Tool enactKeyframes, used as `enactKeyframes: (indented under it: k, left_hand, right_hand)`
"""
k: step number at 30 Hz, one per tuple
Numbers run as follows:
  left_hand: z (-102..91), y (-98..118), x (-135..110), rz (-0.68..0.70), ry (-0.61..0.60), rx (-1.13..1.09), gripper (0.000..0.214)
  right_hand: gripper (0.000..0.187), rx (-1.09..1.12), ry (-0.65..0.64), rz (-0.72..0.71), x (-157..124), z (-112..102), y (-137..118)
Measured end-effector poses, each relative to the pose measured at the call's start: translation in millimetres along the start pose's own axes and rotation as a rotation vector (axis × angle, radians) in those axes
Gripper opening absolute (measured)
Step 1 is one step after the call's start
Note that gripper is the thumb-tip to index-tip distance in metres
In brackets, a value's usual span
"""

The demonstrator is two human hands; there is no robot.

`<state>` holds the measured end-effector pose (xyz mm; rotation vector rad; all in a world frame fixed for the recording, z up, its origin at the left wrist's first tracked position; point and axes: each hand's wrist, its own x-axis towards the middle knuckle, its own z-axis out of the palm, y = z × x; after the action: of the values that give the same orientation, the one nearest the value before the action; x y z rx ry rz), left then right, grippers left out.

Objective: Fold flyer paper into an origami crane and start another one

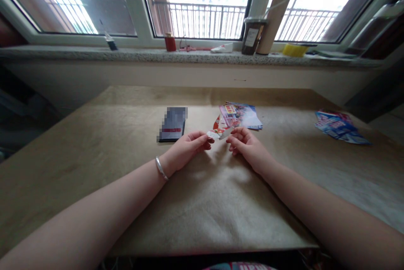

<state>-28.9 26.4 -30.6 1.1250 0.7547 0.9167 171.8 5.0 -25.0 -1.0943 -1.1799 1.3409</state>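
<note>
Held low over the bench [202, 202], close together, thumbs turned inward: left hand [194, 144] pinched on the near left end of a small printed piece [213, 135], right hand [244, 144] with fingertips closed at the outer end of its pale flap [226, 133]. Between the two hands, right at the fingertips, angled upward, with a white patch carrying rows of tiny print, too small to read. Around the left wrist, a silver bangle [161, 169]. Just beyond the fingertips, partly behind the piece, red-and-white printed material [217, 123]; impossible to tell whether joined to it. Close behind, slightly to the right, a fanned stack of colourful printed sheets [244, 114], marked with a yellow block of bold red characters, not legible. Left of the stack, near the left hand, a dark phone-like slab [172, 125], blurred by pixelation. Well apart on the right, overlapping blue and pink packets [341, 128] with large pale lettering, unreadable. Farther out, along the speckled sill [135, 54], a red bottle [170, 43], a dark cup [252, 36] bearing a white label, likewise unreadable, and beside it a leaning cardboard tube [277, 15].
</note>
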Motion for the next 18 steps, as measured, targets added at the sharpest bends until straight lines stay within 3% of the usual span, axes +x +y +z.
enactKeyframes:
  k: [8, 12, 18]
  left_hand:
    - [0.4, 9, -6, 0.033, -0.112, 0.304, 0.028]
    - [-0.4, 14, -8, 0.131, -0.076, 0.536, 0.033]
    - [-3.9, 17, -8, 0.338, 0.016, 1.035, 0.02]
  right_hand:
    - [0.031, -0.269, -0.008, -0.038, 0, -1, -1]
    - [0.028, -0.318, 0.028, -0.102, 2, -3, 2]
    - [0.022, -0.415, 0.054, -0.207, 8, -14, 4]
